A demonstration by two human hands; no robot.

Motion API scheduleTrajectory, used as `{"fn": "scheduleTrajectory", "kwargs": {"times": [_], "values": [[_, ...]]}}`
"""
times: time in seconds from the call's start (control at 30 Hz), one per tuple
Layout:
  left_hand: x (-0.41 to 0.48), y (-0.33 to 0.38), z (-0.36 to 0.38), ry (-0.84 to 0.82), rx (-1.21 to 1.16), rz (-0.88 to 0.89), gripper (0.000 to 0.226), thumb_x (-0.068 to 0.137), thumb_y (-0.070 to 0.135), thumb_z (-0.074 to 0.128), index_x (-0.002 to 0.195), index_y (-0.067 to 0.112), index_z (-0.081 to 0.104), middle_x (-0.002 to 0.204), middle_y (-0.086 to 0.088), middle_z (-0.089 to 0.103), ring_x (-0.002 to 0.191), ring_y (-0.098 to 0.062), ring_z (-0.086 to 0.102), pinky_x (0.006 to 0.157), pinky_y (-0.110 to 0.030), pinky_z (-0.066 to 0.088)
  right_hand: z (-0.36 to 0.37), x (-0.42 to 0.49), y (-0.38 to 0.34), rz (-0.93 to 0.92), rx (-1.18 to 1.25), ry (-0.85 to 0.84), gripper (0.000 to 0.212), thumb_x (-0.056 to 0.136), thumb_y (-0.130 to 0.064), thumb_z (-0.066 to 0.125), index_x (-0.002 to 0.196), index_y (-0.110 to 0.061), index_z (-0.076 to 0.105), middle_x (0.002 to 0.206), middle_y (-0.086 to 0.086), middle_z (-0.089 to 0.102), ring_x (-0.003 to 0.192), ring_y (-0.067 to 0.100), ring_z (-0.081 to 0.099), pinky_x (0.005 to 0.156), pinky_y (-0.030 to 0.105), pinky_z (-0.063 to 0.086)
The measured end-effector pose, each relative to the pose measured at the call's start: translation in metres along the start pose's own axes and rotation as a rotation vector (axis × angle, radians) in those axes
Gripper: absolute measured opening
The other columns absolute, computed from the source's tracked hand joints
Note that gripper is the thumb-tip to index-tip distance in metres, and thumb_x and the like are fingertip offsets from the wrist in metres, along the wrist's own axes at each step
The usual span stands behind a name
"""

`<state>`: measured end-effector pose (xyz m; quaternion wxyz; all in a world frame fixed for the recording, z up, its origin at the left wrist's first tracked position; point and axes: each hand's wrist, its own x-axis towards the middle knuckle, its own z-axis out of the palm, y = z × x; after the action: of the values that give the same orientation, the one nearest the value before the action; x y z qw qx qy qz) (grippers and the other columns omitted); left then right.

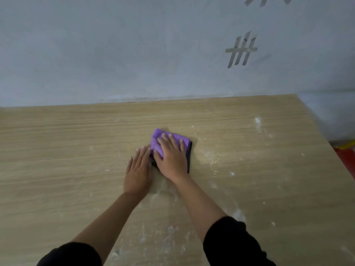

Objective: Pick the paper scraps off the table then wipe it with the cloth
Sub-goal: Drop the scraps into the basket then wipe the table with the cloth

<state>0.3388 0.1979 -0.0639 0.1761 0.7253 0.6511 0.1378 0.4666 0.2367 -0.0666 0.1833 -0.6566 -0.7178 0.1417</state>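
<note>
On top of the folded purple cloth with a dark edge, the right hand lies flat, fingers straight and slightly spread, pressing it onto the light wooden table. Just left, the left hand rests palm-down, fingertips touching the cloth's edge. Whitish smears mark the wood nearby.

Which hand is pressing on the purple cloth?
The right hand, laid flat with straight fingers on the folded purple cloth. The left hand lies flat on the light wooden table beside the cloth, not on top of it.
</note>
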Motion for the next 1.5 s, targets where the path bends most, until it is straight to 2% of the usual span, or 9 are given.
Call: {"fn": "scheduleTrajectory", "kwargs": {"times": [0.23,0.33,0.5,0.63,0.77,1.0,1.17,1.33,1.5], "values": [[0.027,0.026,0.013,-0.324,0.027,0.077,0.059,0.098,0.04,0.024,0.144,0.034,-0.011,0.154,0.009,-0.02,0.135,-0.005,-0.027,0.114,-0.039,-0.015,-0.023,0.013,0.066,0.432,-0.053,0.152,0.058,0.092,-0.047,0.033,0.143,-0.018,0.033,0.154,0.003,0.023,0.144,0.019,0.014,0.114,0.049,0.001],[0.027,0.025,0.015,-0.337,0.049,0.071,0.059,0.099,0.039,0.023,0.139,0.036,-0.02,0.152,0.008,-0.026,0.136,-0.008,-0.029,0.114,-0.041,-0.017,-0.035,-0.03,0.089,0.502,-0.107,0.317,0.059,0.089,-0.046,0.026,0.136,-0.016,0.045,0.146,0.007,0.039,0.138,0.025,0.031,0.111,0.054,0.016],[0.026,0.027,0.015,-0.323,0.082,0.084,0.057,0.099,0.042,0.021,0.143,0.036,-0.013,0.154,0.006,-0.022,0.138,-0.009,-0.027,0.114,-0.041,-0.014,-0.061,-0.08,0.105,0.787,-0.048,0.342,0.042,0.097,-0.033,0.035,0.131,-0.014,0.047,0.146,0.012,0.039,0.139,0.03,0.025,0.113,0.053,0.008],[0.008,0.032,0.017,-0.173,0.068,0.153,0.059,0.092,0.051,0.007,0.147,0.032,0.001,0.153,0.009,-0.01,0.139,-0.006,-0.017,0.116,-0.036,-0.011,-0.05,-0.068,0.054,0.462,-0.085,0.45,0.035,0.086,-0.033,0.043,0.097,-0.005,0.06,0.106,0.02,0.064,0.109,0.036,0.053,0.098,0.051,0.034],[-0.029,0.036,0.031,-0.109,0.161,0.263,0.062,0.09,0.041,0.006,0.145,0.015,0.012,0.154,-0.001,0.009,0.143,-0.019,0.004,0.113,-0.028,-0.011,-0.017,-0.079,0.022,0.206,-0.068,0.21,0.047,0.09,-0.037,0.037,0.125,-0.011,0.055,0.137,0.012,0.051,0.131,0.028,0.042,0.109,0.051,0.03],[-0.08,0.028,0.023,-0.222,0.093,0.281,0.061,0.087,0.055,-0.001,0.143,0.033,-0.014,0.153,0.01,-0.016,0.141,-0.007,-0.02,0.117,-0.033,-0.012,-0.043,-0.168,0.082,0.613,-0.107,0.289,0.052,0.092,-0.044,0.031,0.138,-0.023,0.041,0.149,0.007,0.035,0.14,0.025,0.027,0.113,0.043,0.02],[-0.107,0.024,0.017,-0.251,0.102,0.359,0.065,0.085,0.054,-0.003,0.146,0.031,-0.009,0.154,0.01,-0.015,0.14,-0.006,-0.023,0.113,-0.028,-0.02,-0.073,-0.231,0.103,0.891,-0.054,0.438,0.045,0.096,-0.032,0.04,0.134,-0.009,0.046,0.145,0.018,0.039,0.137,0.033,0.029,0.112,0.048,0.021],[-0.129,0.028,0.015,-0.266,0.123,0.371,0.066,0.085,0.051,-0.005,0.147,0.03,-0.005,0.153,0.01,-0.014,0.141,-0.008,-0.021,0.109,-0.023,-0.025,-0.068,-0.203,0.021,0.617,-0.059,0.474,0.039,0.088,-0.035,0.036,0.106,-0.006,0.057,0.109,0.017,0.062,0.105,0.032,0.053,0.098,0.04,0.035],[-0.142,0.029,0.014,-0.299,0.267,0.383,0.067,0.087,0.044,0.022,0.143,0.008,0.025,0.152,-0.009,0.026,0.14,-0.024,0.019,0.112,-0.032,-0.005,-0.008,-0.207,-0.019,0.31,-0.06,0.172,0.047,0.089,-0.034,0.038,0.131,-0.016,0.049,0.141,0.006,0.047,0.135,0.021,0.037,0.111,0.043,0.021]]}}
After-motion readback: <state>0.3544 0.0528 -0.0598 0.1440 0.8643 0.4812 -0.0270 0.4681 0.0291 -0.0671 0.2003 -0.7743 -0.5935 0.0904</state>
